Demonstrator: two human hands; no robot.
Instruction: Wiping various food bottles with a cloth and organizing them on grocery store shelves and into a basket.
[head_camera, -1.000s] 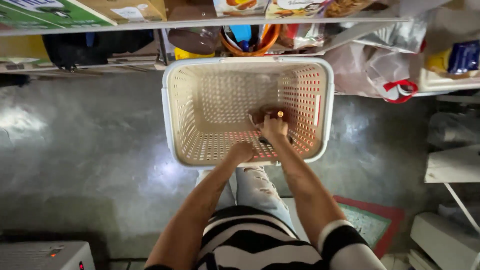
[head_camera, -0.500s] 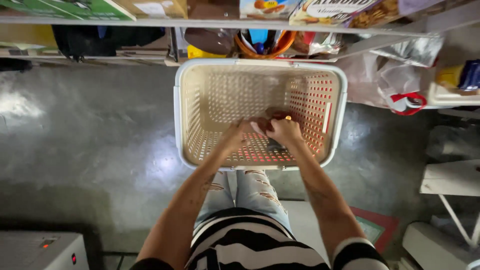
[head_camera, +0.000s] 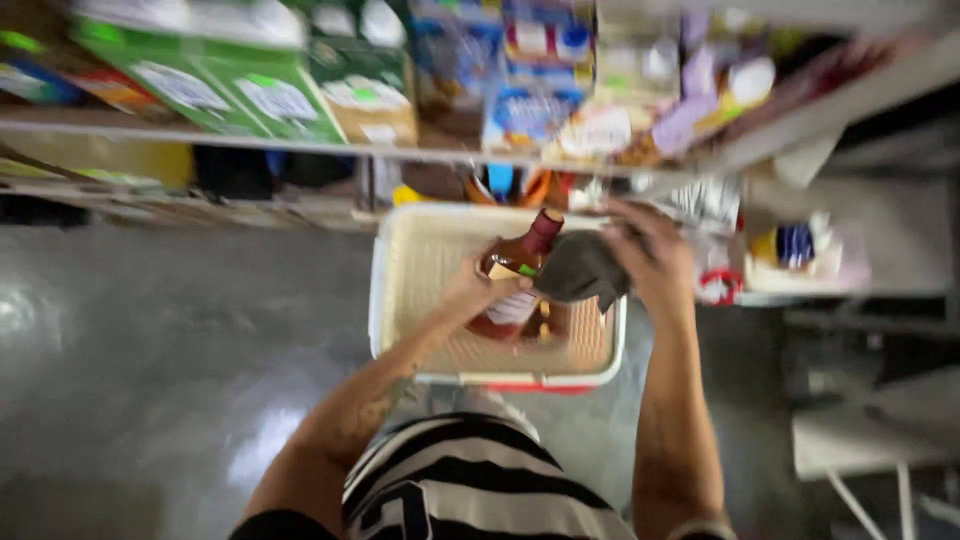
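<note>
Now, left hand (head_camera: 470, 290) grip around brown bottle (head_camera: 515, 285), right hand (head_camera: 650, 260) clutching grey cloth (head_camera: 580, 268), above basket (head_camera: 400, 290)

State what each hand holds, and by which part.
Left hand grips the brown bottle around its body; right hand holds a dark grey cloth by its upper edge.

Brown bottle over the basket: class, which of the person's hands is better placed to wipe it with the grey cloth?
Right. The right hand already grips the grey cloth beside the brown bottle, while the left hand holds that bottle above the basket.
</note>
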